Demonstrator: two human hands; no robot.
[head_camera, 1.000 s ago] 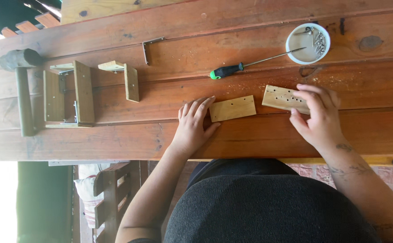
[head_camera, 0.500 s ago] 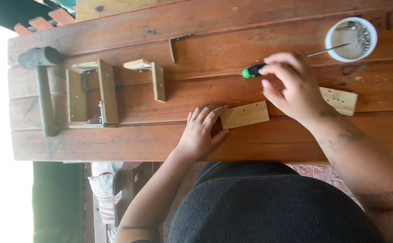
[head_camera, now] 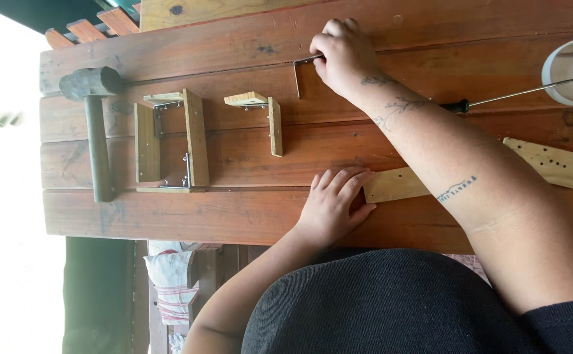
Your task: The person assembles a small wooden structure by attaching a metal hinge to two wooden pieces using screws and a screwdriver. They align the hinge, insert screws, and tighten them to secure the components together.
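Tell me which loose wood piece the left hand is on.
The plain block near the table's front edge, under the left hand; the other piece, with more holes, lies untouched farther right.

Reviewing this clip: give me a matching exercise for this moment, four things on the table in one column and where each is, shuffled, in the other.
Things:
1. metal bracket
2. wood block
3. mallet
4. white cup

Places:
A. far left end of the table
B. under the left hand's fingertips
C. at the picture's right edge, by the screwdriver's tip
D. at the right hand's fingers

Pairs: 1-D, 2-B, 3-A, 4-C. The right hand reaches to the bracket; the left hand rests flat on the block's end.
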